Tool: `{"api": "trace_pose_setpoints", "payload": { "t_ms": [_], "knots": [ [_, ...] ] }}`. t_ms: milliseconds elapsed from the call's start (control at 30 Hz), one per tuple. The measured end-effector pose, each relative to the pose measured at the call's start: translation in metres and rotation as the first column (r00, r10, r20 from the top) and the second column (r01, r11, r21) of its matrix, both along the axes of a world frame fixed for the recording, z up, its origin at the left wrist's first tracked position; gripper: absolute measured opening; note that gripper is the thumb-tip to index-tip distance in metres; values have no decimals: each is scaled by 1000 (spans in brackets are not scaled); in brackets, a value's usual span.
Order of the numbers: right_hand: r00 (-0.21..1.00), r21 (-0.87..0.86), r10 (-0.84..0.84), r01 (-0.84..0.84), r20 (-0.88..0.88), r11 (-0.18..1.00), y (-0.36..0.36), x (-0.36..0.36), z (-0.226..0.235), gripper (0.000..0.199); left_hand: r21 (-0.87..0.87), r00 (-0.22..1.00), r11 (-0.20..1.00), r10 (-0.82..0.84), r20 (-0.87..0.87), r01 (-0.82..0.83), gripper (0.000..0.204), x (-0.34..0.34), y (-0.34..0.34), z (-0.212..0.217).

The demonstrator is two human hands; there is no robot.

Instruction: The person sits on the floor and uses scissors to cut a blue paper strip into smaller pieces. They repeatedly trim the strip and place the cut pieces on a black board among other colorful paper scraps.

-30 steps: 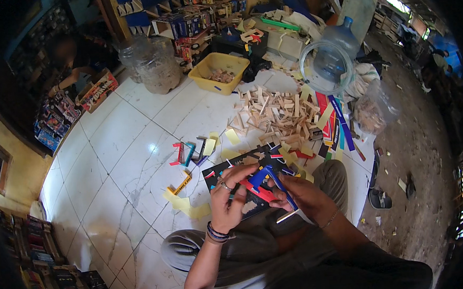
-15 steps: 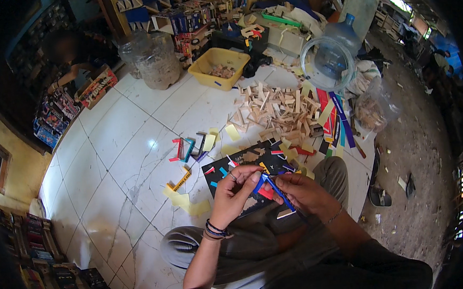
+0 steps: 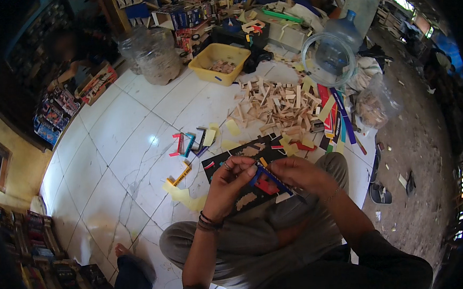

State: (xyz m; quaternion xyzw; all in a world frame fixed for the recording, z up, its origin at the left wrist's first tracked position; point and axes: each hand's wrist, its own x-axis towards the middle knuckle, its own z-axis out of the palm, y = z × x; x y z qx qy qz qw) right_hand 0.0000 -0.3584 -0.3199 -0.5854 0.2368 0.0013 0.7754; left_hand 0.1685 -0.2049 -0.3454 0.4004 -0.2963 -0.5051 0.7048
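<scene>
My left hand (image 3: 231, 184) pinches one end of a blue U-shaped piece (image 3: 282, 184) between thumb and fingers. On its other side my right hand (image 3: 302, 175) grips the same piece, fingers bent around its upper part. A red patch (image 3: 266, 185) shows within the blue piece's outline; whether it belongs to the piece I cannot tell. Both hands are over a black board (image 3: 217, 164) with tan worn patches and small coloured scraps, lying in front of my crossed legs. Left of the board lie red (image 3: 178, 144), teal (image 3: 189, 145) and dark bracket-shaped pieces, and a yellow one with black lettering (image 3: 181, 175).
Beyond the board spreads a heap of small wooden pieces (image 3: 279, 104), with coloured strips (image 3: 342, 116) at its right. Yellow paper scraps (image 3: 184, 197) lie around. Further back stand a yellow tub (image 3: 220, 64) and a large clear bottle (image 3: 341, 37). A person sits far left.
The blue piece has turned in my hands, showing more of its shape. Another person's bare foot and dark trouser leg have come into view at the lower left.
</scene>
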Motion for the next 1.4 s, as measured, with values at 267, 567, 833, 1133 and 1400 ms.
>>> {"api": "trace_pose_setpoints", "payload": {
  "t_ms": [267,567,833,1133,1400],
  "knots": [
    [993,-643,-119,103,18,759,-46,0,-60,38,148,966,967,227,-122,-209,31,13,-3,-2],
    [998,-990,-55,-7,-15,143,-37,-44,-114,30,132,931,957,281,-231,-256,31,24,2,1],
    [989,-999,-146,-17,-21,28,-30,-55,-118,30,90,901,911,411,-137,-402,25,28,1,0],
    [989,-997,-130,-71,-73,23,-27,-62,-113,28,26,849,854,513,129,-520,28,34,-1,-11],
    [966,-898,-233,0,-114,441,-29,-59,-97,28,-74,767,798,597,238,-598,32,26,-1,1]
  ]
}}
